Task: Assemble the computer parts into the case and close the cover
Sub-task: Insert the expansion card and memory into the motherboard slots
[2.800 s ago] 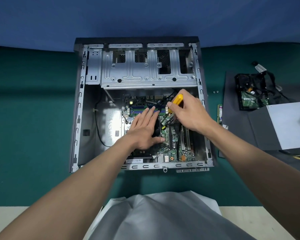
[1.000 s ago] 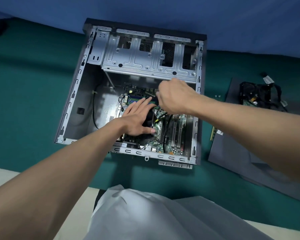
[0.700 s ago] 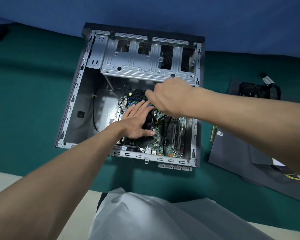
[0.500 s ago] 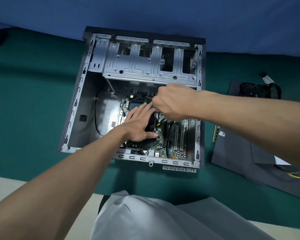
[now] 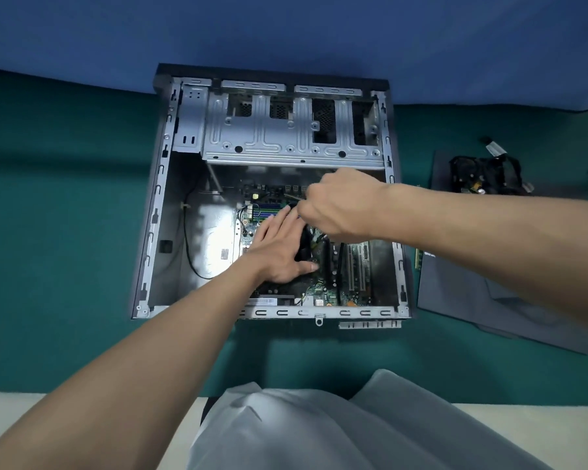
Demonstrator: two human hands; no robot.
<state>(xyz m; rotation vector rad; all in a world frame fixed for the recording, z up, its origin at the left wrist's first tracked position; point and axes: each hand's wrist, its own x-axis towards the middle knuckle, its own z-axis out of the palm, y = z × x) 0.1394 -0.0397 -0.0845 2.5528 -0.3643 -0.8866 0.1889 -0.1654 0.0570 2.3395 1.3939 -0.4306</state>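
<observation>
Found left hand (image 5: pixel 279 252) flat over motherboard (image 5: pixel 323 290) inside case (image 5: pixel 279 313), right hand (image 5: pixel 340 205) curled (contents hidden); judged motherboard fragile, edge-hold only.

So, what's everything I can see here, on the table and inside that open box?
computer case: one, grey metal, open, middle of the table
drive cage: one, silver, far end of the case
motherboard: one, green, on the case floor
black cooler: one, on the motherboard, under the left hand
black cable: one, left part of the case
side panel: one, dark grey, flat, right of the case
cable bundle: one, black, on the panel's far end
table cover: one, green
backdrop: one, blue, behind
thin tool: one, mostly hidden in the right hand
left hand: flat on the cooler
right hand: curled round the tool, above the motherboard
</observation>
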